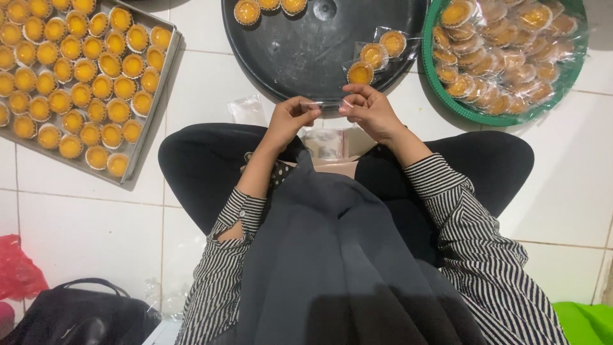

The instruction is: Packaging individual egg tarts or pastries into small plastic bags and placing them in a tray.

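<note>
Both hands pinch a clear wrapper [329, 103] between them, left hand [290, 119] on one end, right hand [370, 110] on the other, just below the black tray [319, 48], where three bagged tarts [375, 56] lie near its rim

I held a small clear plastic bag [329, 104] flat and empty between both my hands, just over the black tray's [300, 61] near edge.
</note>
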